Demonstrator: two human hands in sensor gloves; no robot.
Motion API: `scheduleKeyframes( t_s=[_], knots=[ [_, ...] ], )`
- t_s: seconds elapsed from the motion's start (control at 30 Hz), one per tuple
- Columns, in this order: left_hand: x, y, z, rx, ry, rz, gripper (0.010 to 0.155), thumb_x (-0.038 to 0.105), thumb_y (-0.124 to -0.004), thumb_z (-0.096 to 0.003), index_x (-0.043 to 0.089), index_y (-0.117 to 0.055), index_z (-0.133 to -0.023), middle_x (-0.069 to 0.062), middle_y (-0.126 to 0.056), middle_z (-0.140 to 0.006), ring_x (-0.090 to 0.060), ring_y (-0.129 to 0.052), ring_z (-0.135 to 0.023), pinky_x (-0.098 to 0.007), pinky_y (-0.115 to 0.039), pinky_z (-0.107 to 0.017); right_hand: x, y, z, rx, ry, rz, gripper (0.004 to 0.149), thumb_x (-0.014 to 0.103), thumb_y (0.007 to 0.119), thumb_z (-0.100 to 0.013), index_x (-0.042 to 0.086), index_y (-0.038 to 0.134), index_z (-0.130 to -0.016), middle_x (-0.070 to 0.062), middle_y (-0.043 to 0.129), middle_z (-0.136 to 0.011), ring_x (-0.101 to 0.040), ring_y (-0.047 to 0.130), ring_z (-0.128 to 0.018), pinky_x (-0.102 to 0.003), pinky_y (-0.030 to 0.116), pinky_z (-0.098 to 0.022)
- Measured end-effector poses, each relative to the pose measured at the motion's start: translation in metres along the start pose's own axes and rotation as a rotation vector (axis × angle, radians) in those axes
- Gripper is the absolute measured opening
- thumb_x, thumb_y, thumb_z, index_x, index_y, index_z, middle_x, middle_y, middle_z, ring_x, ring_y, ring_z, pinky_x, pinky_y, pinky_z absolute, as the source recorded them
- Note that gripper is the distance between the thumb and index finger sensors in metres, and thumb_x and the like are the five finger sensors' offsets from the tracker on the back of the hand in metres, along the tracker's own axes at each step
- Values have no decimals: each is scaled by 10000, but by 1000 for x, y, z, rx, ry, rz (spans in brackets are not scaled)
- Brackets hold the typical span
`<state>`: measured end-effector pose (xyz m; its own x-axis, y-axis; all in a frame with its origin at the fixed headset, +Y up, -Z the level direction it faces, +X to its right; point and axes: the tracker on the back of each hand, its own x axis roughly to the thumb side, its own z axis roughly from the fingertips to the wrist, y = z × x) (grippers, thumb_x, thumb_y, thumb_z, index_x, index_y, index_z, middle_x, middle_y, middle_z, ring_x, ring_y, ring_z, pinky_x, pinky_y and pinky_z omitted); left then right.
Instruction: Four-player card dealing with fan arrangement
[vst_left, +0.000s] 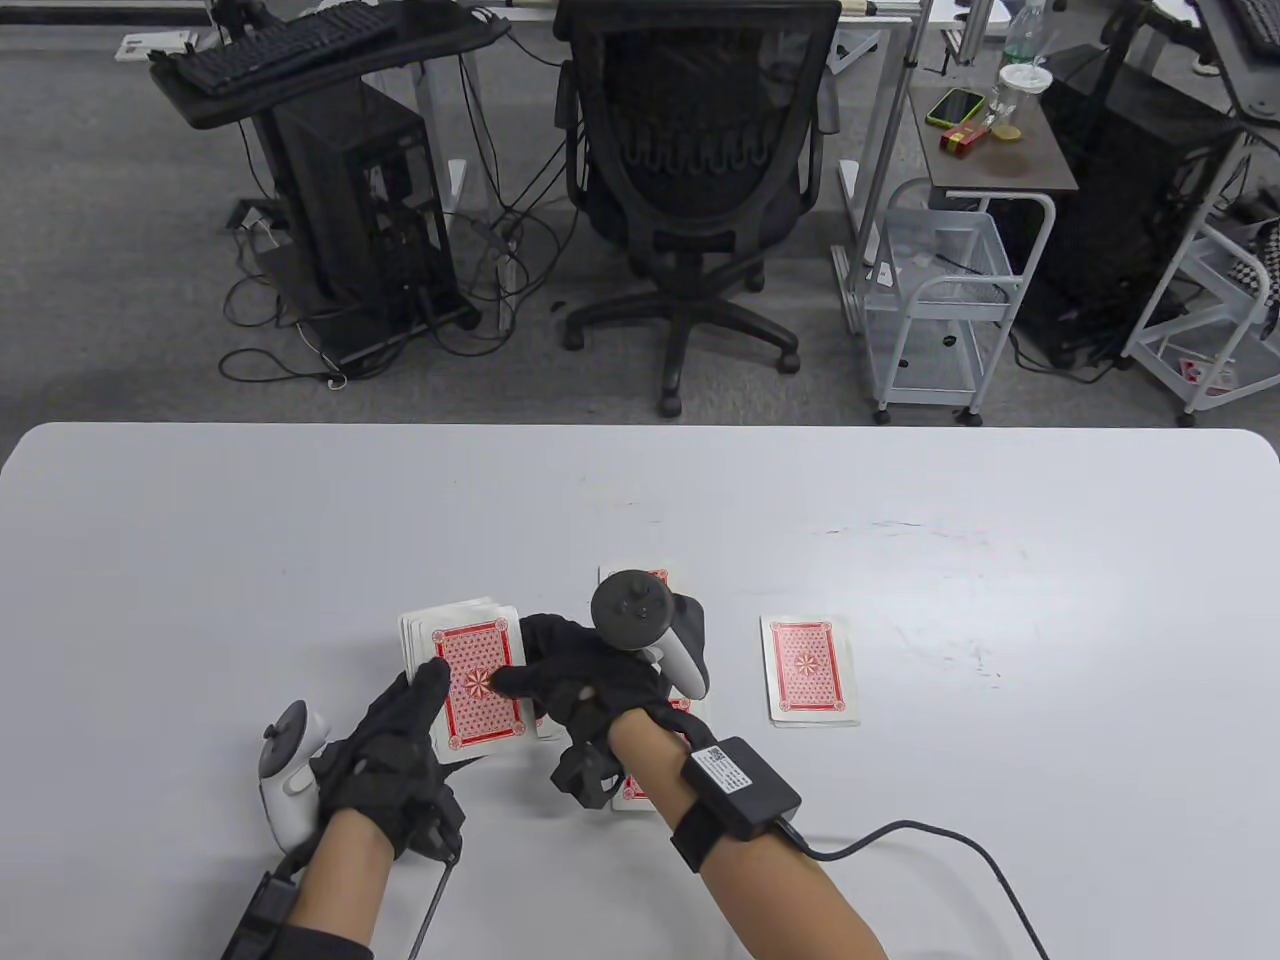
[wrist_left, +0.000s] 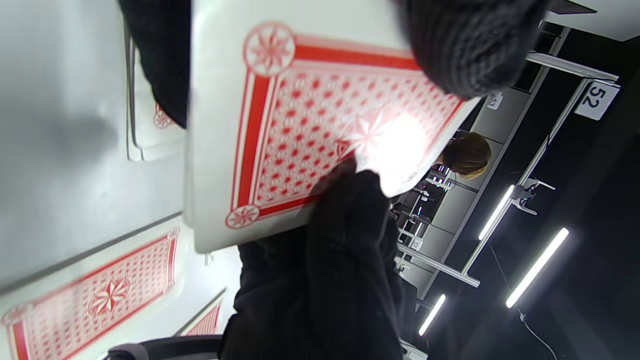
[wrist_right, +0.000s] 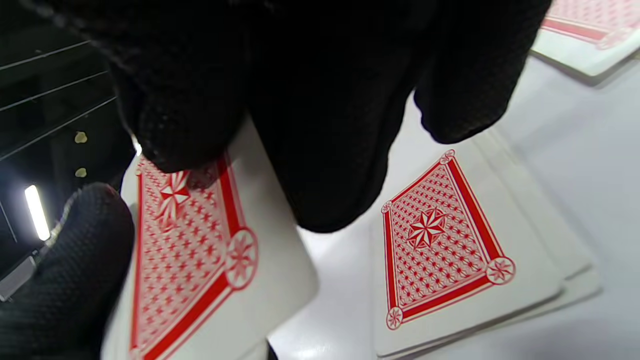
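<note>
My left hand (vst_left: 415, 705) holds the deck of red-backed cards (vst_left: 470, 675) a little above the white table, thumb on its left side. My right hand (vst_left: 525, 680) reaches over from the right and pinches the top card (wrist_left: 310, 125) at the deck's right edge, with one fingertip (wrist_right: 190, 115) pressing on its back. In the right wrist view the deck (wrist_right: 195, 260) is at the left, with my left thumb (wrist_right: 60, 270) beside it. A dealt pile (vst_left: 810, 668) lies to the right. Another dealt pile (wrist_right: 440, 250) lies under my right hand, and one more (vst_left: 632, 576) peeks out behind the right tracker.
The table's far edge (vst_left: 640, 428) runs across the middle of the table view, with an office chair (vst_left: 690, 180) and a white cart (vst_left: 940, 290) on the floor beyond. A cable (vst_left: 930, 835) trails from my right wrist box across the table's front right.
</note>
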<state>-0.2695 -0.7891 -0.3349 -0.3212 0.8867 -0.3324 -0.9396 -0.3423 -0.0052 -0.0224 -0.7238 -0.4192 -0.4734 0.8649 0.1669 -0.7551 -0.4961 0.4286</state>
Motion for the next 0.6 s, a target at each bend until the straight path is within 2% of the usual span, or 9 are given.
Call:
scheduleKeyframes(
  t_s=[0.1, 0.27, 0.33, 0.4, 0.5, 0.6],
  knots=[
    [1, -2, 0, -5, -8, -9, 471, 526, -791, -504, 332, -744, -931, 90, -914, -884, -237, -1019, -735, -432, -882, -518, -7, -10, 4, 21, 17, -72, 604, 297, 891, -447, 41, 668, -947, -6, 905, -692, -208, 1077, -496, -580, 742, -522],
    [1, 1, -1, 4, -5, -7, 470, 527, -791, -507, 330, -744, -931, 90, -915, -882, -235, -1020, -734, -432, -881, -520, -25, -61, 21, 42, 83, -47, 639, 306, 854, -498, 32, 581, -1007, -30, 863, -730, -224, 1038, -494, -581, 720, -531],
    [1, 2, -1, 7, -1, -9, 470, 527, -790, -508, 330, -744, -932, 89, -914, -884, -236, -1019, -735, -431, -880, -520, -35, -89, 32, -30, 138, -6, 615, 307, 847, -511, 57, 594, -1012, -34, 867, -724, -227, 1032, -468, -581, 715, -533],
    [1, 1, -1, 4, 2, -11, 469, 528, -789, -509, 332, -742, -932, 91, -912, -885, -234, -1018, -736, -431, -880, -523, -51, -126, 47, -125, 245, 75, 606, 307, 846, -511, 59, 606, -1010, -37, 875, -711, -225, 1027, -432, -583, 718, -524],
    [0, 1, -1, 4, 5, -15, 469, 529, -790, -509, 332, -742, -932, 89, -913, -885, -237, -1017, -737, -432, -879, -523, -74, -161, 64, -214, 391, 205, 621, 310, 849, -515, 57, 593, -1021, -32, 873, -692, -222, 1002, -384, -584, 711, -520],
    [1, 1, -1, 7, 4, -14, 470, 530, -790, -509, 334, -741, -933, 92, -913, -886, -235, -1017, -739, -432, -878, -525, -93, -176, 75, -278, 487, 320, 631, 308, 859, -507, 60, 597, -1025, -32, 877, -678, -218, 986, -346, -584, 713, -510]
  ],
)
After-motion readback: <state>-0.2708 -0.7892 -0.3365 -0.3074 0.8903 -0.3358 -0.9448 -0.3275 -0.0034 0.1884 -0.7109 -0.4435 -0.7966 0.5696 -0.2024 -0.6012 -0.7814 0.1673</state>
